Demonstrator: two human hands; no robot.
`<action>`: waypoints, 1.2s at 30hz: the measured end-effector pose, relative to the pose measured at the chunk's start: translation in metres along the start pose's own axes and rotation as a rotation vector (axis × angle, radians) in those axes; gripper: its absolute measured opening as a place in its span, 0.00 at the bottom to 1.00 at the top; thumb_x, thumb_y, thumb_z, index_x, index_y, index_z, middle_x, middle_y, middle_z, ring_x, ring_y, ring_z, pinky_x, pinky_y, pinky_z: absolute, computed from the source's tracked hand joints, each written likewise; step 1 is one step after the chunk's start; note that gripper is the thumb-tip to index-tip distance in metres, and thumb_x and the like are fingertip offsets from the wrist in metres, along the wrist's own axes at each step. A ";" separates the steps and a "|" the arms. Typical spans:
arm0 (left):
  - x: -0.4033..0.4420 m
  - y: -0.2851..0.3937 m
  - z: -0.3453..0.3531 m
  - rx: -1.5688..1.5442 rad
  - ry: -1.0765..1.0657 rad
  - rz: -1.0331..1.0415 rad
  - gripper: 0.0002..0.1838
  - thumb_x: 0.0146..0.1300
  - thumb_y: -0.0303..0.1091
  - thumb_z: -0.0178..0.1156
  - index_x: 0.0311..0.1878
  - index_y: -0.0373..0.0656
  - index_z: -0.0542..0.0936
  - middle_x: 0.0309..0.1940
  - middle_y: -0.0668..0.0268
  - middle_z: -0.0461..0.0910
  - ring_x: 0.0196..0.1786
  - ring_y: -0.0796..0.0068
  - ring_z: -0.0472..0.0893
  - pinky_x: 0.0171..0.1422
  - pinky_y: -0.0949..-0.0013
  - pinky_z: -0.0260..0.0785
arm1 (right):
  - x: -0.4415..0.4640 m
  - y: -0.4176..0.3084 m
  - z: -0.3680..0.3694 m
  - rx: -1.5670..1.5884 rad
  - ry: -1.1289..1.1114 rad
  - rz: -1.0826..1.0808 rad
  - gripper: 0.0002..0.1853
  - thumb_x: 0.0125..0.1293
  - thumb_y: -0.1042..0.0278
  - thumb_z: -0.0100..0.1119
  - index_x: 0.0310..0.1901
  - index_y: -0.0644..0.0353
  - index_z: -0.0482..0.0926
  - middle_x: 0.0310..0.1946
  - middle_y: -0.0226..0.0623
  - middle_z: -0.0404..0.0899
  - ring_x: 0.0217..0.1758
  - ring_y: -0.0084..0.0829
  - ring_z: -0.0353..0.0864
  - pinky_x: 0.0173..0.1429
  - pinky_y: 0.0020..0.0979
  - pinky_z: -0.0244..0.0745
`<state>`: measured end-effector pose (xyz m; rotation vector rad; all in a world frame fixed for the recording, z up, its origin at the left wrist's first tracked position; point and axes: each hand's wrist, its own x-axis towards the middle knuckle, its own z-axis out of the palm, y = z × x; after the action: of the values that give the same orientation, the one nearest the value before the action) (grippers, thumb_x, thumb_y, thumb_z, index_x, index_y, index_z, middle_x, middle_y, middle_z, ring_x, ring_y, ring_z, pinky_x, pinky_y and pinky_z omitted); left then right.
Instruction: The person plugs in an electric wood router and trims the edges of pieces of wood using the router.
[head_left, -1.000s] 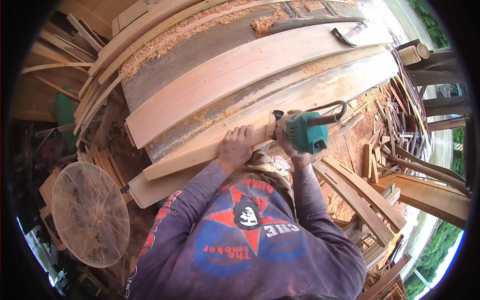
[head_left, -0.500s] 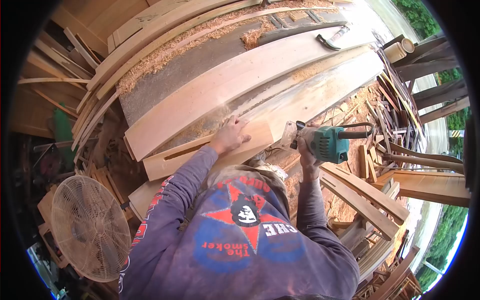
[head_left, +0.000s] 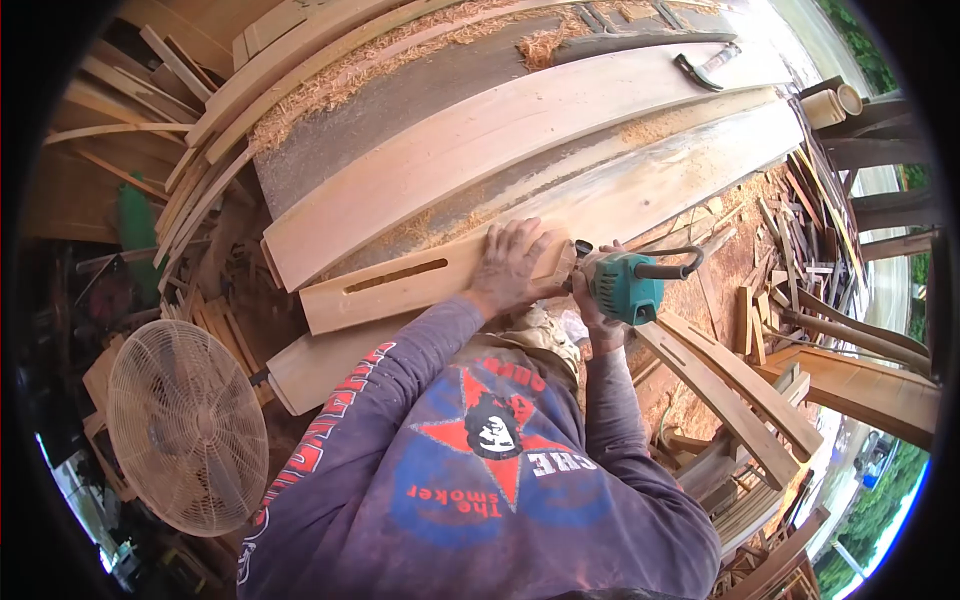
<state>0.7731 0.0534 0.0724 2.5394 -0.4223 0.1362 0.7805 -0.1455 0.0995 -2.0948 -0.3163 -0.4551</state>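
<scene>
Swung back to the board's (head_left: 415, 289) right end at the desk (head_left: 420, 100), the power tool (head_left: 632, 290) sits gripped in the right hand (head_left: 596, 312), left hand (head_left: 508, 265) spread atop the board, slot (head_left: 395, 276) already cut, remaining work unclear.

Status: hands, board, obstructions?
Left hand on slotted board, slot uncovered. Right hand gripping green tool by board's end. Hammer apart, on far plank.

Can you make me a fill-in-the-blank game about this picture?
The hand holding the power tool is the ____ one.
The slotted board under the left hand is made of ____.
Lying on the wide plank is a single ____.
The round wire cage surrounds a ____.
Words: right; wood; hammer; fan.
</scene>
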 end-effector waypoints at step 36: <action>0.039 0.017 -0.013 -0.153 -0.020 -0.570 0.50 0.66 0.54 0.66 0.84 0.47 0.54 0.66 0.57 0.78 0.70 0.59 0.75 0.72 0.53 0.59 | 0.130 0.021 0.041 0.416 -0.608 -0.214 0.15 0.59 0.74 0.68 0.49 0.65 0.81 0.47 0.40 0.82 0.54 0.39 0.80 0.69 0.44 0.72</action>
<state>0.8041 0.0361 0.0991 2.4058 0.2818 -0.1315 0.9137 -0.1152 0.1205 -1.7487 -0.9121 0.1382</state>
